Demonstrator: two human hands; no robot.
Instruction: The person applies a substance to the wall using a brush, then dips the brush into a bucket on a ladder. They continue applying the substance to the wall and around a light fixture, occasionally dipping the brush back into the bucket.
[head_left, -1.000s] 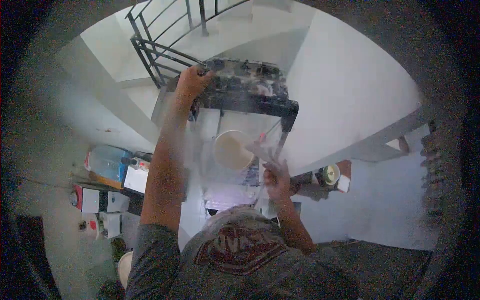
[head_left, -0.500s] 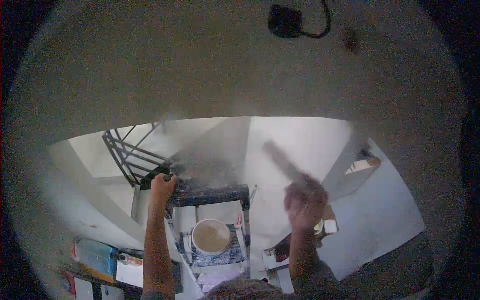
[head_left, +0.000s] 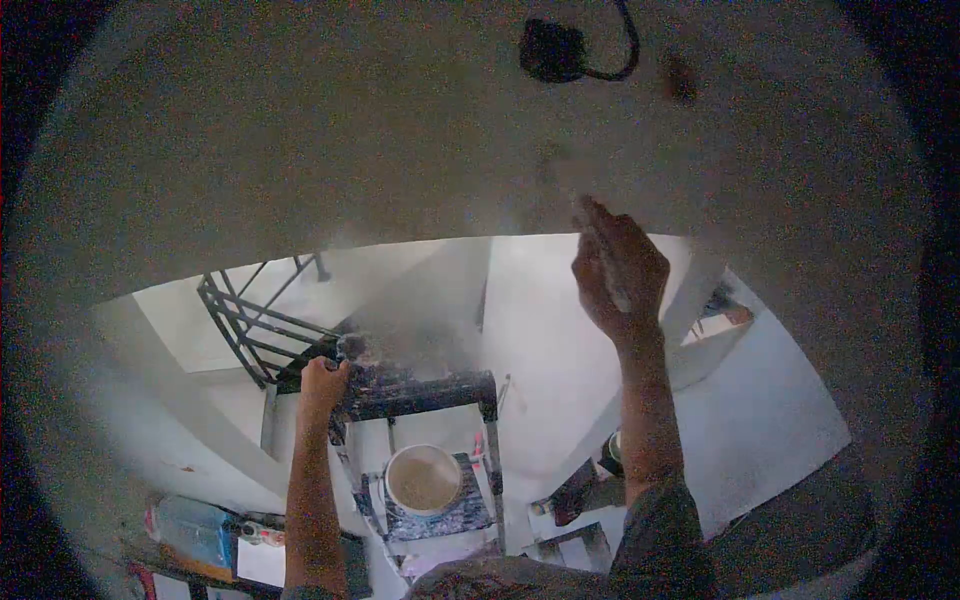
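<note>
Right hand wraps pale tool above and right of ladder, long axis up toward ceiling; left hand curled on ladder's top edge; bucket on ladder step, nearer left hand

The view is dim and grainy, darkest on the grey-brown ceiling, where the black fixture loses all detail. The white wall below is much brighter, pale and cool. A milky haze smears the top of the ladder and washes out its contrast. The right hand is slightly soft, its tool blurred. Wide-lens distortion bends straight edges, and the corners fall to black
</note>
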